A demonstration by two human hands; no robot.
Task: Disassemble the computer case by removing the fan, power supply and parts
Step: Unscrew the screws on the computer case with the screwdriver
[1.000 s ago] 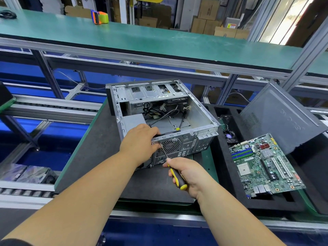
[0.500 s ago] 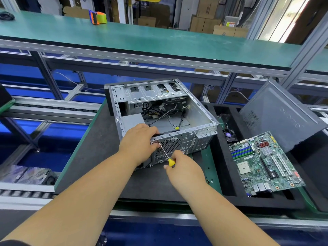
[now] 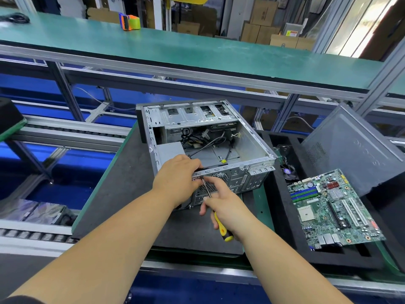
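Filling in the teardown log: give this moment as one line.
step: unscrewing rear panel | left hand: grips computer case rear edge | right hand: holds screwdriver, tip at panel | motherboard: already out, on tray

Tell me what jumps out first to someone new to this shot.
The open computer case at centre on the dark mat, where the right hand drives a yellow-handled screwdriver into its rear panel while the left hand grips the edge. To its right, a bare green motherboard lies on black foam.

Left hand [image 3: 177, 178] extended forward, palm down, fingers curled over a metal edge. Right hand [image 3: 228, 210] just beside it, fingers wrapped around a screwdriver [image 3: 215, 213]. Both forearms bare.
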